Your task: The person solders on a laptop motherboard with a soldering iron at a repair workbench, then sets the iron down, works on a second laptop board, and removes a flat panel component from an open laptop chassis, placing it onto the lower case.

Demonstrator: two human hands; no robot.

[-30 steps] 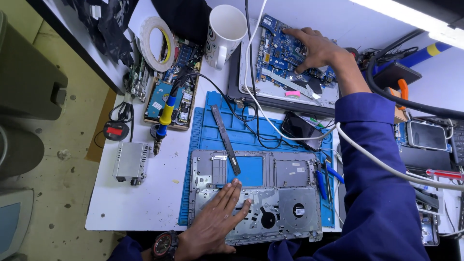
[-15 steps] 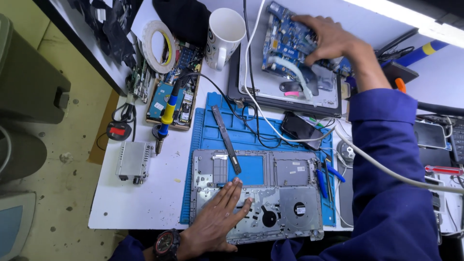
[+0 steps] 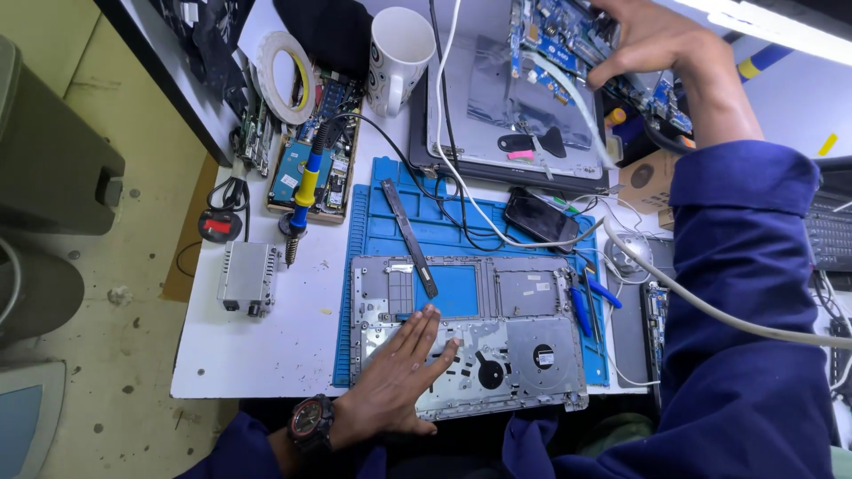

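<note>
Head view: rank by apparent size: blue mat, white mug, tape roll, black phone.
1. blue mat, clearly largest, though partly covered.
2. white mug and tape roll: look about alike, so not ranked against each other.
3. black phone, slightly smaller, but close enough to be unsure.

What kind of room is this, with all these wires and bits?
Most likely an electronics repair bench. The right hand holds up a blue circuit board, the left hand rests on an opened laptop shell, and a soldering iron lies beside the blue work mat.
</note>
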